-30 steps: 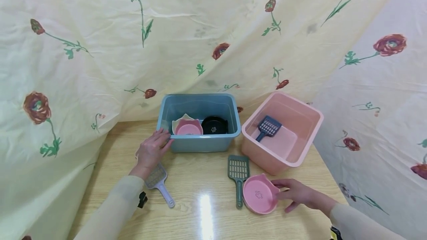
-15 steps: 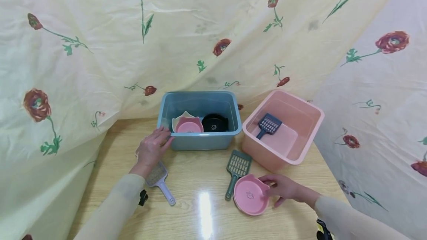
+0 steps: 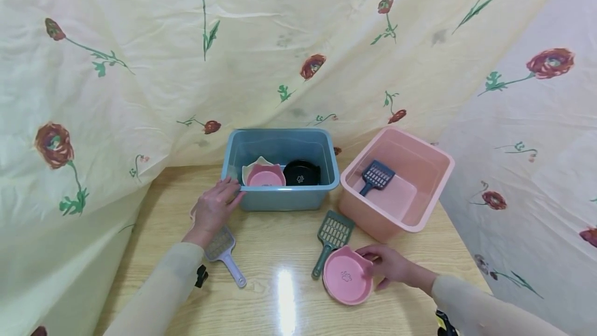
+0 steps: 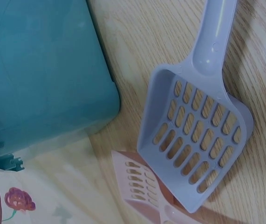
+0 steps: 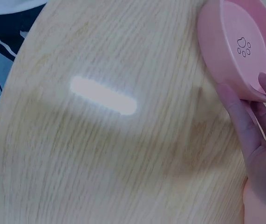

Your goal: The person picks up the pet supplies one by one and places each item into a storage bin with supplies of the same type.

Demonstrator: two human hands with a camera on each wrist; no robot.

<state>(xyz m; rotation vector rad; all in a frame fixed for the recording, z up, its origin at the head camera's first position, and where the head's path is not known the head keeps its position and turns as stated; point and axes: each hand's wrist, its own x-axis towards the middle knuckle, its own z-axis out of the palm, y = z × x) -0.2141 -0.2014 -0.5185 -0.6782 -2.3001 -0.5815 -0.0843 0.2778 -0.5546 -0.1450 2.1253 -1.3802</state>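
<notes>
In the head view, my right hand (image 3: 389, 265) pinches the right edge of a round pink cat-ear bowl (image 3: 347, 276) with a paw print inside. The right wrist view shows fingers and thumb on either side of its wall. The bowl overlaps the handle of a dark green litter scoop (image 3: 333, 232). My left hand (image 3: 214, 209) grips the front left corner of a blue bin (image 3: 282, 198), fingers over its rim. Inside that bin are another pink bowl (image 3: 266, 176), a cream one (image 3: 247, 171) behind it and a black bowl (image 3: 302, 173).
A pink bin (image 3: 410, 170) holding a navy litter scoop (image 3: 377, 175) stands to the right. Below my left wrist lies a lilac litter scoop (image 4: 193, 126), partly over a pale pink scoop (image 4: 139, 186). Flowered cloth (image 3: 261, 66) hangs behind the wooden table (image 3: 261, 253).
My right hand has drawn the pink bowl leftward and slightly toward me. The green scoop has turned, its handle end swinging left. My left hand stays on the blue bin.
</notes>
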